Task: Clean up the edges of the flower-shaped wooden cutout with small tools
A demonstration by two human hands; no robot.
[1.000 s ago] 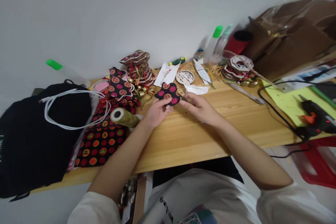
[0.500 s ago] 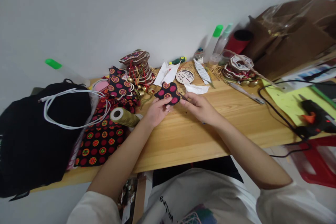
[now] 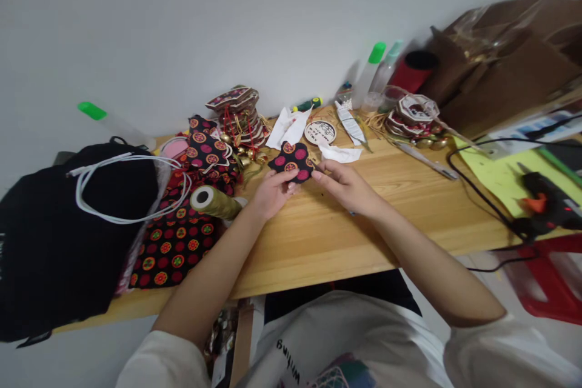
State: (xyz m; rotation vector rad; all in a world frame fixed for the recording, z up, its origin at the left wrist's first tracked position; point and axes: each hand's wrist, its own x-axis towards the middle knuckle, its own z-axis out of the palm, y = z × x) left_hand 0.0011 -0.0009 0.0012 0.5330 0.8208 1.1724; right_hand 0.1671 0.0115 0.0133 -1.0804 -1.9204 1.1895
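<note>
A small scalloped piece covered in black fabric with red and orange round motifs (image 3: 291, 159) is held up above the table. My left hand (image 3: 274, 193) grips it at the lower left edge, thumb on top. At its right edge, my right hand (image 3: 348, 188) pinches with thumb and forefinger; whether a thin tool is also between those fingers is too small to tell. Just behind lie white paper scraps (image 3: 291, 126) and a round disc with dark writing (image 3: 319, 131). A spool of olive thread (image 3: 216, 202) lies left of my left forearm.
Folded patterned fabric (image 3: 170, 254) and a black bag with a white cable (image 3: 82, 194) cover the left side. Stacked ornaments with bells (image 3: 239, 112) stand behind. On the right are a pen-like tool (image 3: 427, 160), a black glue gun (image 3: 548, 197) and its cord, and brown bags (image 3: 500, 73).
The fabric-covered piece and both hands stay almost in place. Only the right fingertips shift slightly at the piece's right edge.
</note>
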